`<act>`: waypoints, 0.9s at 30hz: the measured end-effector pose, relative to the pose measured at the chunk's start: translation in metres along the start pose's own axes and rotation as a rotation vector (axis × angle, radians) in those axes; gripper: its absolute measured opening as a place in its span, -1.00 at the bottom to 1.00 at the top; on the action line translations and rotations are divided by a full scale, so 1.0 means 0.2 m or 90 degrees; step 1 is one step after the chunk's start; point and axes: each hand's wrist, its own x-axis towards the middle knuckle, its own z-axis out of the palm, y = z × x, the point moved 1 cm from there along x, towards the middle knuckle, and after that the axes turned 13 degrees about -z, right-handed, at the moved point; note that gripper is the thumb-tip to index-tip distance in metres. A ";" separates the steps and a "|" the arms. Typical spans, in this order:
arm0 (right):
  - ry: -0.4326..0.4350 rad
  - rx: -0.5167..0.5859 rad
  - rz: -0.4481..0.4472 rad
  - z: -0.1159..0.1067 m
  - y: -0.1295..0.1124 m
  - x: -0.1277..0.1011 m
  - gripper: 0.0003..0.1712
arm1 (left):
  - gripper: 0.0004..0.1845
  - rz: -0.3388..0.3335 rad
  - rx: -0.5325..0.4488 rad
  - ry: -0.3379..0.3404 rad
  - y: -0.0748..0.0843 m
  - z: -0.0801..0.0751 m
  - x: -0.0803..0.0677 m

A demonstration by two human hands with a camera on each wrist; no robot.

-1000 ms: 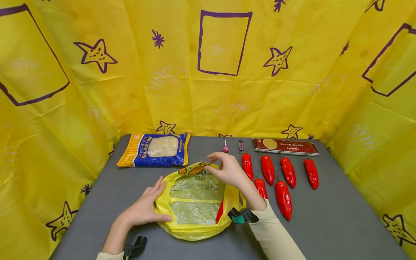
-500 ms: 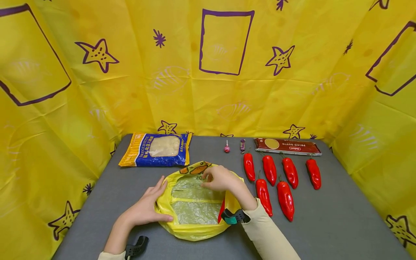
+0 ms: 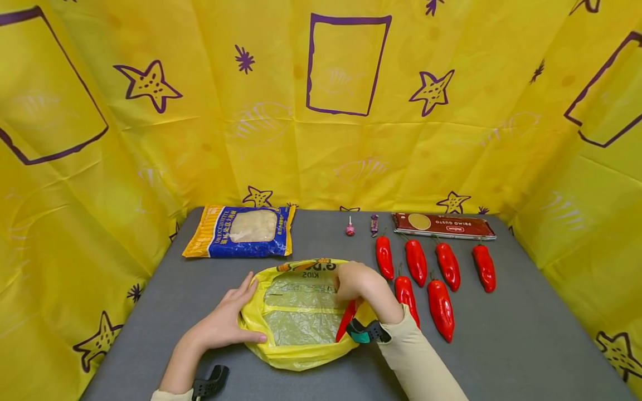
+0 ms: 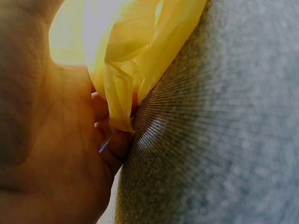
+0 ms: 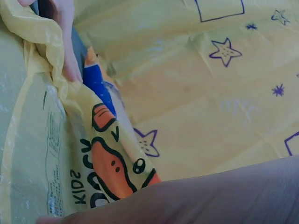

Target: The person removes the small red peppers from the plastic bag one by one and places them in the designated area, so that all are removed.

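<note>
A yellow plastic bag (image 3: 296, 356) lies on the grey table with its mouth facing up. My left hand (image 3: 220, 323) rests against its left side, fingers fairly straight outside and thumb at the near rim. The left wrist view shows yellow plastic (image 4: 119, 88) between palm and fingers. My right hand (image 3: 358, 281) bends over the bag's right rim with its fingertips inside; whether they pinch anything is hidden. Just below that hand, a red pepper (image 3: 346, 321) shows inside the bag, partly covered by the wrist. The right wrist view catches the bag's duck print (image 5: 112, 168).
Several red peppers (image 3: 441, 309) lie right of the bag. Behind them is a brown Primo Gusto pack (image 3: 446, 225). A lollipop (image 3: 349, 228) and a purple wrapped candy (image 3: 374, 224) lie at the back middle. A blue-and-yellow orecchiette bag (image 3: 241, 231) is at back left. Yellow curtains (image 3: 346, 145) enclose the table.
My right hand has gone from the bag's far rim into its mouth, then to its right rim. The far rim has dropped, showing more lettering. My left hand has stayed in place.
</note>
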 end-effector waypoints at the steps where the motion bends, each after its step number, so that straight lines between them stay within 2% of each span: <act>1: -0.008 0.004 0.007 0.00 0.00 0.00 -0.77 | 0.44 0.001 -0.001 0.000 0.00 0.00 0.00; 5: -0.021 0.013 0.007 0.02 0.00 0.00 -0.74 | 0.44 0.002 -0.001 -0.001 0.00 0.00 0.00; 8: -0.013 -0.002 -0.014 0.02 -0.01 0.00 -0.71 | 0.44 0.000 0.001 -0.002 0.00 0.00 0.00; 11: 0.000 0.017 -0.036 0.01 -0.02 0.01 -0.62 | 0.44 -0.003 0.001 -0.003 0.00 0.00 0.00; 15: 0.040 0.019 -0.089 0.01 -0.01 0.03 -0.55 | 0.44 -0.006 -0.002 -0.004 0.00 0.00 0.00; 20: 0.138 0.000 -0.165 0.03 0.01 0.06 -0.65 | 0.44 -0.010 0.001 -0.003 0.01 -0.01 0.00; 24: 0.218 0.005 -0.139 0.05 0.02 0.08 -0.77 | 0.44 -0.011 0.002 -0.003 0.01 -0.01 0.00; 27: 0.228 0.007 -0.085 0.06 0.02 0.09 -0.75 | 0.44 -0.011 0.003 -0.002 0.01 -0.01 0.00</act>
